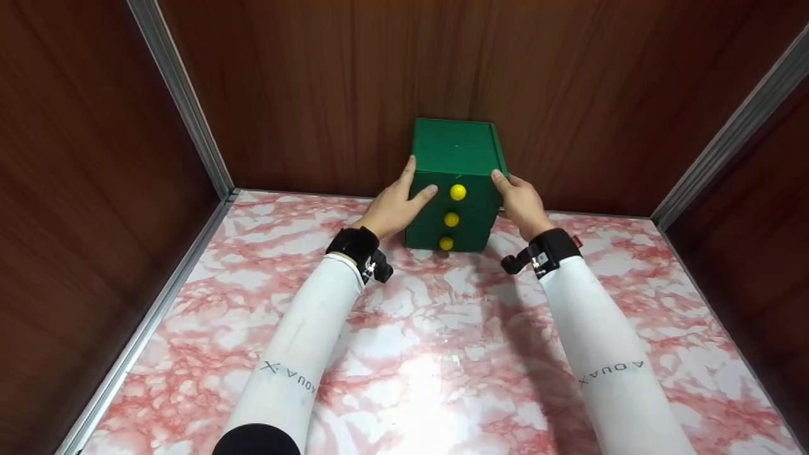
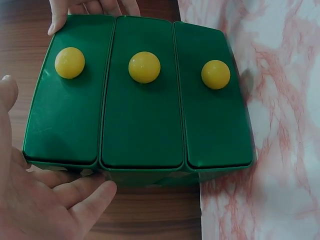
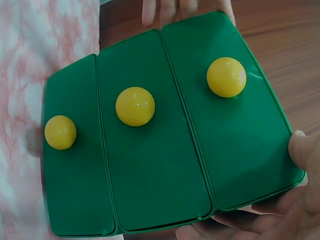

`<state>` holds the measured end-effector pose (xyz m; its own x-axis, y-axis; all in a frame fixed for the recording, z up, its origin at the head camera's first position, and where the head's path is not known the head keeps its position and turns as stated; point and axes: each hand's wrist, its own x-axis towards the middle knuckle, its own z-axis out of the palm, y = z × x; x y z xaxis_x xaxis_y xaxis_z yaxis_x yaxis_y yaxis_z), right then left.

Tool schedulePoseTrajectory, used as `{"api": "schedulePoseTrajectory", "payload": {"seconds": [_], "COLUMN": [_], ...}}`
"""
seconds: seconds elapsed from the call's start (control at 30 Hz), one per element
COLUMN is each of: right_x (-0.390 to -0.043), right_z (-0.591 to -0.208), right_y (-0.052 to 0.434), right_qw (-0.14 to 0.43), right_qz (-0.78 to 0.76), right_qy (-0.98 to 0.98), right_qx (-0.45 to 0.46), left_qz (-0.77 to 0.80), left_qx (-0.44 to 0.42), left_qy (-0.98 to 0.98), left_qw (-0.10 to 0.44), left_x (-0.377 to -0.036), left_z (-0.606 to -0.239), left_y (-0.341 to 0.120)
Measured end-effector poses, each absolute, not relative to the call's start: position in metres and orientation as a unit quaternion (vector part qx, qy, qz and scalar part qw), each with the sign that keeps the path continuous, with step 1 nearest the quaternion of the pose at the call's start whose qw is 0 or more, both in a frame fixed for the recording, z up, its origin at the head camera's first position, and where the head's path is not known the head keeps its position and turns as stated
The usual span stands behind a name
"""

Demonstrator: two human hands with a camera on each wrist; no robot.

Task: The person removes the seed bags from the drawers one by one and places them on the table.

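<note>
A small green drawer cabinet [image 1: 452,148] stands against the back wall, its front toward me. Its three drawers lie one above another, each with a round yellow knob [image 1: 458,192]; all three look closed. At its left side is my left hand [image 1: 393,205], fingers along the side panel and thumb [image 2: 7,92] off the front face. My right hand [image 1: 523,203] grips the upper right edge, thumb [image 3: 301,149] on the front corner and fingers around the side. Part of those fingers is hidden behind the cabinet.
The table [image 1: 404,316] has a red and white marbled top. Dark wood-grain panels [image 1: 303,95] enclose it at the back and both sides, with grey metal rails [image 1: 189,101] at the corners. Each wrist wears a black camera strap [image 1: 556,249].
</note>
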<state>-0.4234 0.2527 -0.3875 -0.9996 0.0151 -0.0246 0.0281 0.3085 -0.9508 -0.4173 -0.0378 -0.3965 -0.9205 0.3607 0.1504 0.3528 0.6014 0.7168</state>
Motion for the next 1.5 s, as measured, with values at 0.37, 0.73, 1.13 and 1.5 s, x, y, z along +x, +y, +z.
{"api": "schedulePoseTrajectory", "payload": {"seconds": [0.37,0.73,1.13,1.5], "right_x": [-0.421,-0.4,-0.388,-0.39], "right_z": [-0.387,-0.388,-0.404,-0.414], "right_y": [0.249,0.227,0.19,0.168], "right_qw": [-0.03,-0.145,-0.268,-0.244], "right_qz": [-0.552,-0.427,-0.411,-0.381], "right_qy": [0.833,0.89,0.87,0.892], "right_qx": [0.021,0.071,0.033,-0.016], "left_qz": [0.501,0.49,0.478,0.509], "left_qx": [0.115,0.036,0.014,-0.007], "left_qy": [0.856,0.866,0.869,0.856], "left_qw": [-0.048,-0.098,-0.124,-0.089], "left_x": [-0.421,-0.424,-0.431,-0.434], "left_z": [-0.39,-0.387,-0.384,-0.384], "left_y": [-0.029,-0.018,-0.014,-0.014]}}
